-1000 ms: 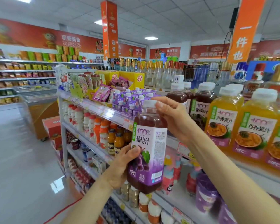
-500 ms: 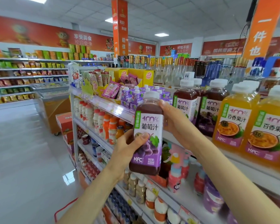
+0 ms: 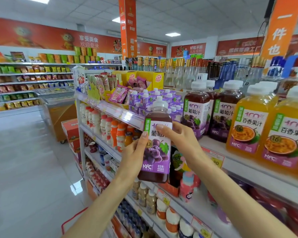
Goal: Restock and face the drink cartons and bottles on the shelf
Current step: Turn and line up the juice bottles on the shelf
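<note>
A grape juice bottle with a white cap and purple label is held upright in front of the top shelf. My left hand grips its lower left side, thumb on the label. My right hand wraps around its right side, fingers across the upper label. On the shelf behind stand two matching grape juice bottles, then orange passion fruit juice bottles to the right. Small purple cartons with white caps sit to the left of them.
Lower shelves hold white and orange yoghurt drink bottles, cans and small milk bottles. Yellow display boxes and glass bottles stand behind the cartons. A chest freezer and a wide tiled aisle lie to the left.
The held bottle has come down from in front of the shelf edge and sits lower in my hands. My right hand has slid from its shoulder down onto the label.
</note>
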The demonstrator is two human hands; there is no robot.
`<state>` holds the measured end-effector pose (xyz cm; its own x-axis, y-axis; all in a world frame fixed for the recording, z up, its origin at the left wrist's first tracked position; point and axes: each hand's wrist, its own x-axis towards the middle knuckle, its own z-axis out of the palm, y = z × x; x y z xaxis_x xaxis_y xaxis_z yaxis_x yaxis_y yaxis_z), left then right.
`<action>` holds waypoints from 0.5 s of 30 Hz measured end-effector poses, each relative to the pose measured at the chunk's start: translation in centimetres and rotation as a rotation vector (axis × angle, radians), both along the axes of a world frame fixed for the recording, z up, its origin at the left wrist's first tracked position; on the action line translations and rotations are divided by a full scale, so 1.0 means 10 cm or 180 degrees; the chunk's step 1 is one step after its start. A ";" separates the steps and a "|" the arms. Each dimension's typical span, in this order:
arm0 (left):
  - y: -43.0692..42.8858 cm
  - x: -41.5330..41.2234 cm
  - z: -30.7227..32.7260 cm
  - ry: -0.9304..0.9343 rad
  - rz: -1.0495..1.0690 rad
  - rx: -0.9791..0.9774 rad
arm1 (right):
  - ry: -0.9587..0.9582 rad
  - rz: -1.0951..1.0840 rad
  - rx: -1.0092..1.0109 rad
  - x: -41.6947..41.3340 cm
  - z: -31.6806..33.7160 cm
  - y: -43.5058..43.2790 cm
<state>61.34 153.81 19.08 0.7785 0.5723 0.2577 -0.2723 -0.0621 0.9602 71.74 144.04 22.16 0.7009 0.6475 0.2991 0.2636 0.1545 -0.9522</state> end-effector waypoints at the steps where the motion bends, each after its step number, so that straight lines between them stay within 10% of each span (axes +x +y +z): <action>1: 0.01 0.00 0.00 0.0096 -0.0047 0.0095 | 0.0017 -0.0023 0.0021 0.01 -0.01 0.00; 9: 0.10 0.05 0.08 0.0460 -0.0028 0.0529 | -0.0087 0.0083 0.0073 0.00 -0.02 -0.04; 15: 0.13 0.06 0.07 0.0302 -0.0841 -0.1501 | -0.0291 0.0444 -0.0489 0.02 -0.03 -0.12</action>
